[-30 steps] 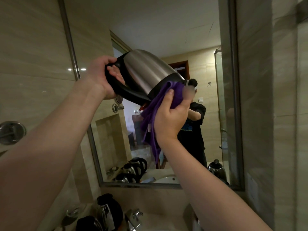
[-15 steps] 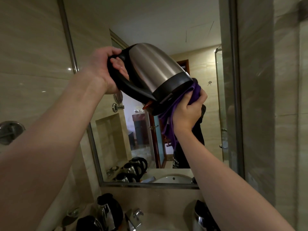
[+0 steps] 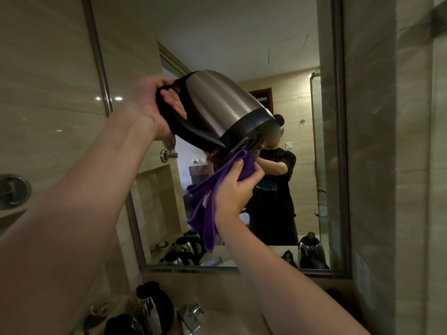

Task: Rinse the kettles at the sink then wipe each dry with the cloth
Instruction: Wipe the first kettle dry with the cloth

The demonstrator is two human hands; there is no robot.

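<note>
A steel kettle [image 3: 217,105] with a black handle and black base is raised in front of the mirror, tipped so its base points down to the right. My left hand [image 3: 150,105] grips its black handle. My right hand [image 3: 233,187] holds a purple cloth [image 3: 208,201] bunched against the underside of the kettle's base, and the rest of the cloth hangs down below my wrist.
A framed wall mirror [image 3: 337,141] fills the view ahead. Below, two more kettles [image 3: 154,308] stand left of the chrome tap [image 3: 191,315] at the sink. The mirror reflects further kettles [image 3: 310,250] on the counter. Tiled walls close in on both sides.
The kettle has come down a little and tilted further. My right hand slid the cloth from the right edge of the base to beneath it.
</note>
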